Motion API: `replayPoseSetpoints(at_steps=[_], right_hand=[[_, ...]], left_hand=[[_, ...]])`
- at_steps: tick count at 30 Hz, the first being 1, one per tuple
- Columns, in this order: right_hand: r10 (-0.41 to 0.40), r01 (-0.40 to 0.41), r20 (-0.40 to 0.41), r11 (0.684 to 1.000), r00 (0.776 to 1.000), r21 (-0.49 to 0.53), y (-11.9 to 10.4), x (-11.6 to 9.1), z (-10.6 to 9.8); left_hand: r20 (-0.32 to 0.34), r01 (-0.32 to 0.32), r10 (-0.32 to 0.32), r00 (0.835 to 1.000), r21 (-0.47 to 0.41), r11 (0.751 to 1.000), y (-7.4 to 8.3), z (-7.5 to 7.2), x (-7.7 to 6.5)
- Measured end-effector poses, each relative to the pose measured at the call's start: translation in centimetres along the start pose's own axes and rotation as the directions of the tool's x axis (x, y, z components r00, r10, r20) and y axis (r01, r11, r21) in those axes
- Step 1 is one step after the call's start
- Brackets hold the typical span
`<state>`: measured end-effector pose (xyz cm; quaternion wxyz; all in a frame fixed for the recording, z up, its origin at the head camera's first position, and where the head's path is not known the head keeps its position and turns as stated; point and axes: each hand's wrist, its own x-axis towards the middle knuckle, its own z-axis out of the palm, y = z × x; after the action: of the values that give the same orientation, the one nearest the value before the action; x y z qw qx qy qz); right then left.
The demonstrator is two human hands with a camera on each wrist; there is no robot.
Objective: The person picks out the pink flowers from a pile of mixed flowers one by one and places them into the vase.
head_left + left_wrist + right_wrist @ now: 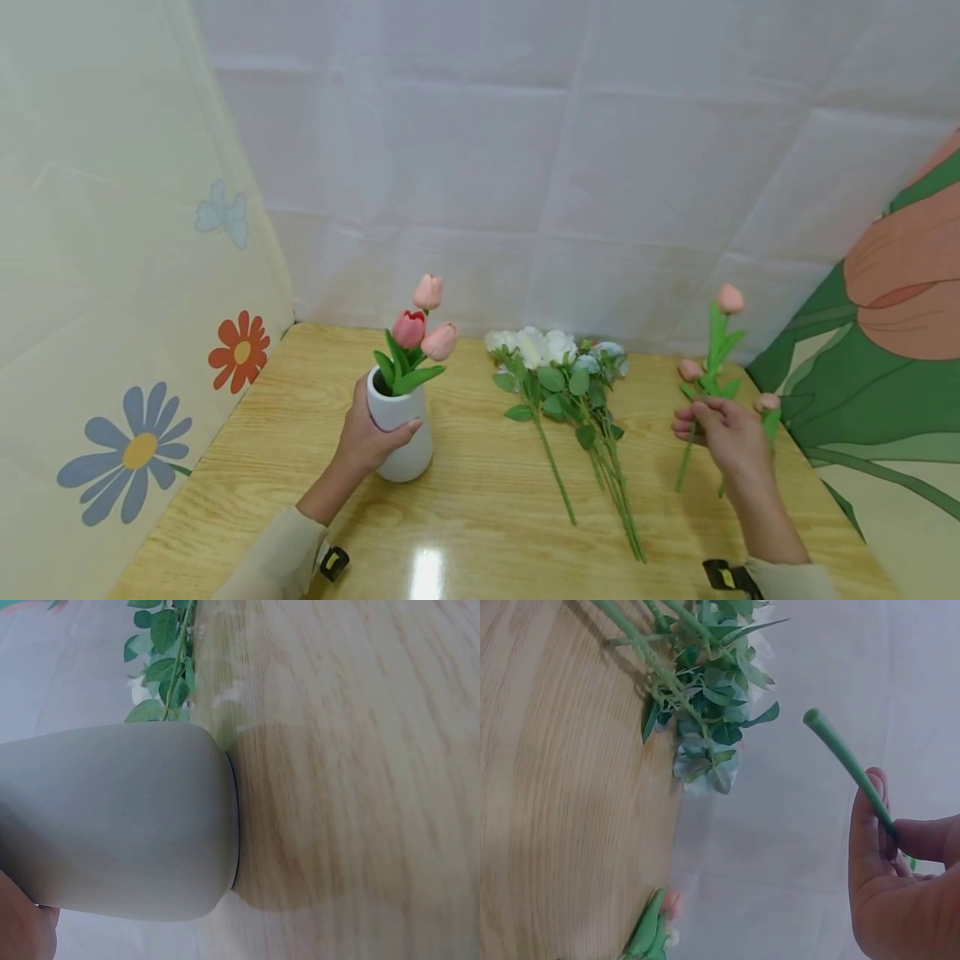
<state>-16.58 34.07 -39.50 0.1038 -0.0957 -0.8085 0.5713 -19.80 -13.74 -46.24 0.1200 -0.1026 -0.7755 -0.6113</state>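
Gripping noted: vase (403, 409), set on surface (480, 533), is clasped by curled left hand (369, 435); one tulip stem (844, 754) is pinched above surface by right hand (727, 435). Three tulips (440, 342) are held in vase; white flowers (531, 346) are laid between hands.

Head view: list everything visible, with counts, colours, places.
Vase: one, white, table's left
Left tulips: three, pink, in vase
Right tulips: three, pale pink, right side
White flowers: several, white, back centre
Blue flowers: count unclear, pale blue, beside white ones
Table: one, yellowish wood-grain, foreground
Backdrop: one, pale grey, behind table
Flower-printed panels: two, cream, left and right
Wrist devices: two, black and yellow, cuffs
Sleeves: two, beige, foreground
Left grip: one, bare, holding vase
Right grip: one, bare, pinching green stem
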Motion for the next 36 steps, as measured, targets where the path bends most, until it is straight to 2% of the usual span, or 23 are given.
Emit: replayPoseSetpoints(at_steps=[11, 21, 28, 36], right_hand=[[0.006, -0.006, 0.024, 1.0, 1.0, -0.023, -0.3, -0.3, 1.1], [0.021, -0.021, 0.002, 0.999, 1.0, 0.032, -1.4, -0.7, 2.4], [0.002, -0.002, 0.016, 1.0, 1.0, 0.006, -2.0, -0.9, 3.1], [-0.031, 0.031, 0.01, 0.999, 0.999, 0.039, -2.8, -1.1, 4.0]], left_hand=[[-0.001, 0.002, -0.002, 1.0, -0.002, 1.0, 0.1, 0.0, 0.0], [-0.005, 0.01, -0.01, 1.0, 0.001, 1.0, 0.2, 0.0, 0.0], [-0.008, 0.014, -0.014, 1.0, -0.002, 1.0, 0.1, 0.0, 0.0], [-0.005, 0.009, -0.009, 1.0, -0.015, 1.0, 0.0, 0.0, 0.0]])
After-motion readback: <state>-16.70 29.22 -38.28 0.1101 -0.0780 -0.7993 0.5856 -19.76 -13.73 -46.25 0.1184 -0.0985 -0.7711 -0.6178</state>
